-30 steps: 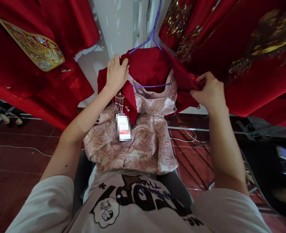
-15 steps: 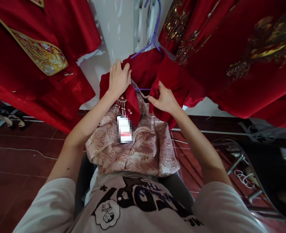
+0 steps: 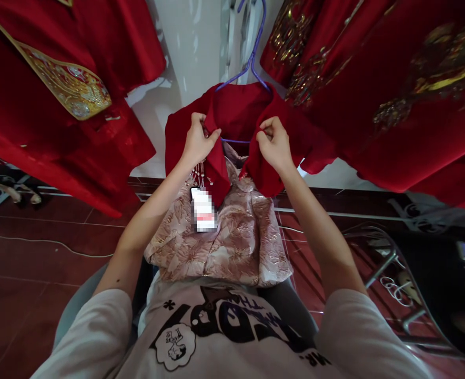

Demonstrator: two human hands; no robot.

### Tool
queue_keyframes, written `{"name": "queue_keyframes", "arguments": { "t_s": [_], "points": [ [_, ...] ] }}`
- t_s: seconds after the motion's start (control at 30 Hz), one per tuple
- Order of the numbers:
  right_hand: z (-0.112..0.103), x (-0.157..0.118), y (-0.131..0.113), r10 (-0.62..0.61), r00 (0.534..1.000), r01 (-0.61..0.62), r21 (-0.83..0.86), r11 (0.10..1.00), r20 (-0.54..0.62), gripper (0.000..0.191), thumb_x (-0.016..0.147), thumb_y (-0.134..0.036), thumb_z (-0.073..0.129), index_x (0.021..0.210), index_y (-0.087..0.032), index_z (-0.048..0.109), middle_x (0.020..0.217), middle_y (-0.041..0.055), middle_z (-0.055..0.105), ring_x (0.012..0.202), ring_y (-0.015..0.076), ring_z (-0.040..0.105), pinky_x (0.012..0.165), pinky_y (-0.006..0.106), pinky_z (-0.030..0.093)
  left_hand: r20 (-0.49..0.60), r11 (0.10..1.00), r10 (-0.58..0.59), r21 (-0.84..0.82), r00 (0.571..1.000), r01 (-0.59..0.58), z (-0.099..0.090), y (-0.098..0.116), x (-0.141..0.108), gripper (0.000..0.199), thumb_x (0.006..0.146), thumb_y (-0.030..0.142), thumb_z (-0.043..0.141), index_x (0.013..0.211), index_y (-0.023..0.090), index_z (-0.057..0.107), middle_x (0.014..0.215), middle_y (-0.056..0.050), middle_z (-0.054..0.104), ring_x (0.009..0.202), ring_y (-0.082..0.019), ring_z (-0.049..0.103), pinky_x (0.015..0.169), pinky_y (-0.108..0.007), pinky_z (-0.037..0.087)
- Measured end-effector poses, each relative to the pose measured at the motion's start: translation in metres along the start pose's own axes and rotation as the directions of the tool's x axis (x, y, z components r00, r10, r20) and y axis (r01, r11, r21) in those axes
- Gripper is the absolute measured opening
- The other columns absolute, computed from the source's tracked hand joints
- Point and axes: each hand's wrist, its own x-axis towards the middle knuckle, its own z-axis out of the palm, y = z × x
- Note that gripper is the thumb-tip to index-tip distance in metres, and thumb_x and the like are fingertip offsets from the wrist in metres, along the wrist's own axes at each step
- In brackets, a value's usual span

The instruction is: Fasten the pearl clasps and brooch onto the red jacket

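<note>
Red jacket (image 3: 236, 113) on hanger (image 3: 252, 58), both hands (image 3: 199, 142) gripping

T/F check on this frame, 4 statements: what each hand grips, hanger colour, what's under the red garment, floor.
1. Both hands grip the red garment. True: left hand and right hand each pinch a front edge.
2. The hanger is green. False: it is purple.
3. A pink patterned garment hangs beneath the red one. True.
4. The floor is white carpet. False: it is dark red tile.
</note>
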Motion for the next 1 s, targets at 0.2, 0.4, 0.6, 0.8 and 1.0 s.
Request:
{"name": "queue_keyframes", "arguments": {
  "t_s": [0.2,0.4,0.6,0.8,1.0],
  "points": [
    [0.023,0.006,-0.012,-0.015,0.999,0.013,0.075,0.997,0.035,0.030,0.098,-0.050,0.050,0.110,-0.023,0.056,0.090,0.0033,0.059,0.077,0.0154,0.061,0.075,0.034,0.055,0.165,0.998,-0.008,-0.056,0.986,0.017,0.026,0.018,-0.014,0.022,0.090,0.022,0.070,0.109,0.018,0.059,0.095,-0.005,0.068,0.094,-0.019,0.068,0.089,-0.032,0.054],
    [0.031,-0.008,-0.026,0.007,0.983,-0.043,0.195,0.980,0.181,0.034,0.094,-0.056,0.057,0.110,-0.026,0.056,0.096,0.0036,0.061,0.085,0.0168,0.065,0.074,0.032,0.059,0.192,1.000,0.024,-0.021,0.981,-0.020,0.023,0.027,-0.037,0.025,0.089,0.010,0.063,0.112,0.017,0.061,0.100,-0.004,0.070,0.089,-0.014,0.068,0.085,-0.026,0.054],
    [0.020,-0.024,-0.030,0.015,0.976,-0.086,0.324,0.942,0.216,0.041,0.084,-0.055,0.069,0.113,-0.028,0.059,0.109,0.0048,0.064,0.098,0.0183,0.067,0.083,0.034,0.061,0.019,0.996,0.081,0.045,0.997,-0.082,0.013,0.031,-0.055,0.029,0.091,0.009,0.064,0.117,0.021,0.065,0.105,-0.004,0.069,0.089,-0.014,0.069,0.086,-0.027,0.055],
    [0.026,-0.031,-0.029,0.002,0.985,-0.069,0.380,0.923,0.174,0.049,0.080,-0.065,0.072,0.109,-0.026,0.064,0.104,0.0035,0.066,0.090,0.0162,0.066,0.079,0.033,0.063,-0.055,1.000,0.006,-0.012,0.998,-0.006,0.014,0.030,-0.055,0.016,0.087,0.011,0.070,0.098,0.020,0.062,0.092,0.000,0.072,0.086,-0.012,0.070,0.077,-0.021,0.056],
    [0.024,-0.037,-0.039,-0.036,0.995,0.005,0.335,0.942,0.088,0.046,0.082,-0.064,0.071,0.107,-0.025,0.069,0.104,0.0026,0.069,0.090,0.0155,0.068,0.077,0.032,0.063,0.060,0.999,0.050,0.009,0.997,-0.050,0.011,0.036,-0.052,0.013,0.085,0.007,0.064,0.091,0.019,0.061,0.090,-0.001,0.071,0.082,-0.012,0.070,0.074,-0.022,0.056]
  ]
}}
